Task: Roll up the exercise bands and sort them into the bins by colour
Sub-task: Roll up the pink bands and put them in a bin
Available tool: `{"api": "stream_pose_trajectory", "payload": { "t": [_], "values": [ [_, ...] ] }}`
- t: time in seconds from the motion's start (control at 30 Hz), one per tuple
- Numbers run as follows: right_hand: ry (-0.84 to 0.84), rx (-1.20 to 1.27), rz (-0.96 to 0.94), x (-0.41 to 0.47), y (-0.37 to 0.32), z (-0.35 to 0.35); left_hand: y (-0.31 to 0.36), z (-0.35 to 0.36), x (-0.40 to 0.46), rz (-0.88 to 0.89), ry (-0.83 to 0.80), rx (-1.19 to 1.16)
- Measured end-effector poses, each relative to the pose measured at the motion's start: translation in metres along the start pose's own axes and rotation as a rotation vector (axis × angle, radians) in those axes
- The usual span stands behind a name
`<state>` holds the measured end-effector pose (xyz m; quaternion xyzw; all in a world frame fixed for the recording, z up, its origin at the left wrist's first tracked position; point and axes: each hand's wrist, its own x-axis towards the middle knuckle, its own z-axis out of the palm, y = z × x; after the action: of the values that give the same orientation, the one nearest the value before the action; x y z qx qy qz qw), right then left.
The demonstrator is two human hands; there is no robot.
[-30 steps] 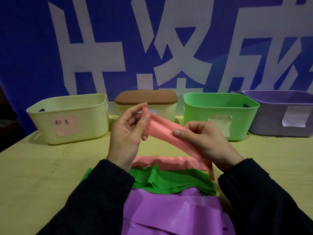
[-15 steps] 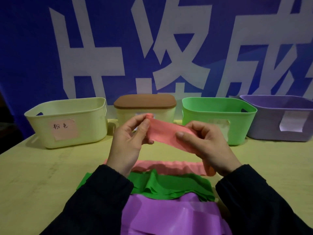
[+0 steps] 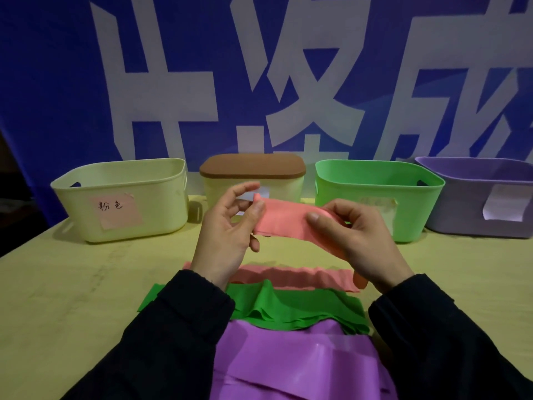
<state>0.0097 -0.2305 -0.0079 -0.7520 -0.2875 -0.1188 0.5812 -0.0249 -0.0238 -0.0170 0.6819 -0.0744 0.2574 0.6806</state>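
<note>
Pink band (image 3: 284, 219) stretches btwn both hands above the table: left hand (image 3: 227, 226) pinches its free end, right hand (image 3: 356, 236) grips it w/ thumb. Looks thin, light, floppy, prob stretchy; best held at the end edge.

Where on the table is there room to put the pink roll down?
Bare table lies left of the green band, in front of the cream bin. More lies right of the hands, before the purple bin. The middle is crowded: pink band, green band and purple band overlap there.
</note>
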Motion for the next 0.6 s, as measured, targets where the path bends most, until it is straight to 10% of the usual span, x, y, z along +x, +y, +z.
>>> {"api": "stream_pose_trajectory", "payload": {
  "t": [0.6],
  "values": [
    [0.109,-0.004,0.125,0.0028,0.0059,-0.0033,0.0080,-0.0044,-0.0042,-0.165,-0.269,-0.091]
  ]
}}
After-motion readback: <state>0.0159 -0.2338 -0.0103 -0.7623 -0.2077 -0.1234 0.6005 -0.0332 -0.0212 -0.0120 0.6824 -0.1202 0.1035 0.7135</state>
